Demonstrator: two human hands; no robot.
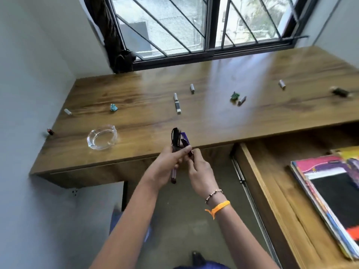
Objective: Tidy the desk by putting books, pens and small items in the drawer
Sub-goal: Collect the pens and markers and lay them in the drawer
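My left hand (pixel 168 164) grips a bunch of pens (pixel 175 140) upright in front of the desk's front edge, their tips sticking out above and below the fist. My right hand (pixel 200 171) meets it from the right and pinches one dark pen (pixel 189 150) of the bunch. The drawer (pixel 272 183) stands pulled out at the right, with books (pixel 330 193) stacked inside it. Small items lie scattered on the wooden desk (pixel 194 121): grey caps or batteries (pixel 192 88), a USB stick (pixel 177 107), a blue crumpled scrap (pixel 113 107) and a green one (pixel 234 96).
A glass ashtray (pixel 102 137) sits near the desk's front left. A small red item (pixel 50 131) lies at the left edge by the wall. A dark object (pixel 340 92) lies at the far right. A barred window (pixel 204 26) runs behind the desk.
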